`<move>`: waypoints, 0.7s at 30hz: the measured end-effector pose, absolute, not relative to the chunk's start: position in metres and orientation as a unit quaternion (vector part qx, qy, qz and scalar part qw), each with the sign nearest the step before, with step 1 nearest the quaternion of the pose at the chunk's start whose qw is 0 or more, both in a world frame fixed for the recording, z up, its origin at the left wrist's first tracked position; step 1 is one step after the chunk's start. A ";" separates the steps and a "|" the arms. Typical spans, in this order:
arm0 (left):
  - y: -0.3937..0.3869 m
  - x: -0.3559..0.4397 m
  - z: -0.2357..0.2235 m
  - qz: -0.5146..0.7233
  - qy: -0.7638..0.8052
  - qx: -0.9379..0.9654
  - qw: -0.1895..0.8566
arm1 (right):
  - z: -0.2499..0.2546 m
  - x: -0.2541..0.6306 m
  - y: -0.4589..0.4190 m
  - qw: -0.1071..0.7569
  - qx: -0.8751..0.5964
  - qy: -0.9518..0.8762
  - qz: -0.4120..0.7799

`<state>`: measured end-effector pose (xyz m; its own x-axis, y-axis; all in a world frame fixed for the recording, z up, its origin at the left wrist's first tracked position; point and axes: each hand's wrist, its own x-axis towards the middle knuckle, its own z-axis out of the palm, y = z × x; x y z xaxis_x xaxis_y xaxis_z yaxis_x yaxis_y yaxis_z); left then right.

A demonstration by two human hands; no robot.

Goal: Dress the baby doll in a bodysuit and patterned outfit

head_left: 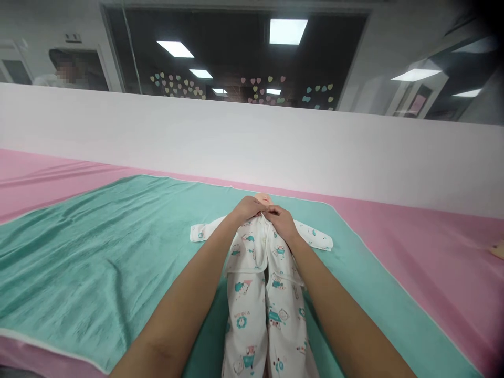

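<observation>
A baby doll [263,198] lies on its back on a green blanket [90,257], its head mostly hidden behind my hands. It wears a white printed baby jacket [248,247], sleeves spread to both sides, and matching printed trousers [246,315]. At the jacket's neckline my left hand [250,207] and my right hand [280,218] meet, fingers pinched together on the collar edges. Below the collar the jacket's front edges hang slightly apart. Whether a fastener sits between my fingertips is too small to tell.
Pink cloth [429,252] lies under and around the blanket. Behind it rises a low white wall [236,142], with a dark window [236,52] bearing heart stickers above. A person [66,71] is at the far left. A small tan object [498,249] sits at the right edge.
</observation>
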<state>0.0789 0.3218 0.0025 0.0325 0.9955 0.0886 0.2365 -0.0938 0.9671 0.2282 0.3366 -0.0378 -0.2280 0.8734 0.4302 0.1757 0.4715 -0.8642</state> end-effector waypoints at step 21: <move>0.326 0.071 -0.005 0.471 0.487 0.536 0.504 | -0.047 0.227 0.353 0.513 -0.367 -0.663 0.404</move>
<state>0.0714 0.3255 -0.0055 0.0820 0.9965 0.0130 0.0475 -0.0169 0.9987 0.2265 0.3529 -0.0468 -0.2051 0.9002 0.3843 0.0719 0.4054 -0.9113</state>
